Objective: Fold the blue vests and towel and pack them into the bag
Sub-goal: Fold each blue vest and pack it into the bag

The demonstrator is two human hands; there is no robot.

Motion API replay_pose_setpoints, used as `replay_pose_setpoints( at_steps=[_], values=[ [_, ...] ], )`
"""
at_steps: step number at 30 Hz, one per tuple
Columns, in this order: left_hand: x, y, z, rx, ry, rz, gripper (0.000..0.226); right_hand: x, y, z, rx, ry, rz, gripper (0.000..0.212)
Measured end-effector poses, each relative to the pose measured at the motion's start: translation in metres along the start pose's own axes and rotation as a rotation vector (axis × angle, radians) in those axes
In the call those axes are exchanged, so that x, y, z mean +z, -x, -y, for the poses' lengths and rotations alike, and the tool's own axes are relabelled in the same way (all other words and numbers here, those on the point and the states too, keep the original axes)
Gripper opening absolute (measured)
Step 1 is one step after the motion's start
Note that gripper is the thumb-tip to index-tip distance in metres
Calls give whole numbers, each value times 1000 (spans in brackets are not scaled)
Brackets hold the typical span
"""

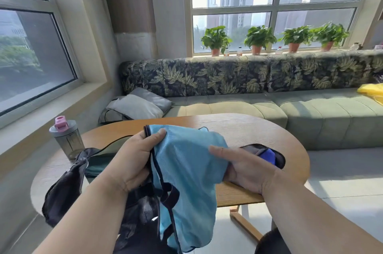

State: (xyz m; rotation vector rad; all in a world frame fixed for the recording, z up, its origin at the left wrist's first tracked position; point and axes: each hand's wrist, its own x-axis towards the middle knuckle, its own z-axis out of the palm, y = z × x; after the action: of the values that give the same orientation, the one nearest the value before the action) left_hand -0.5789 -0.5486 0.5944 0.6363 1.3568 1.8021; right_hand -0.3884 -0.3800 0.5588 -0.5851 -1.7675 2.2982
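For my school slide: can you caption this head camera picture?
Both hands, left and right, hold a light blue vest above a wooden table.

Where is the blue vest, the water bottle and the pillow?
Blue vest [186,162]: head view, middle of the light blue cloth.
Water bottle [68,139]: head view, its clear grey body.
Pillow [134,106]: head view, its grey front face.

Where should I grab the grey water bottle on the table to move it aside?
Take the water bottle around its clear body, below the grey lid with the pink cap. It stands upright near the table's left edge, so coming from its right, the open tabletop side, looks easiest; the black bag lies close in front.
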Motion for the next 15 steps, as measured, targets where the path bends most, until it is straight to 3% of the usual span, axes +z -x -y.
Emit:
replay_pose_setpoints(
  at_steps=[3,9,15],
  values=[
    [4,-4,5,-60,43,3,32,4,-3,-18,54,201,53,50],
    [-19,-8,0,-35,285,181,54,-5,4,10,-122,-430,126,62],
    [-30,2,42,-55,214,410,72,9,13,15,-79,-427,27,58]
  ],
)
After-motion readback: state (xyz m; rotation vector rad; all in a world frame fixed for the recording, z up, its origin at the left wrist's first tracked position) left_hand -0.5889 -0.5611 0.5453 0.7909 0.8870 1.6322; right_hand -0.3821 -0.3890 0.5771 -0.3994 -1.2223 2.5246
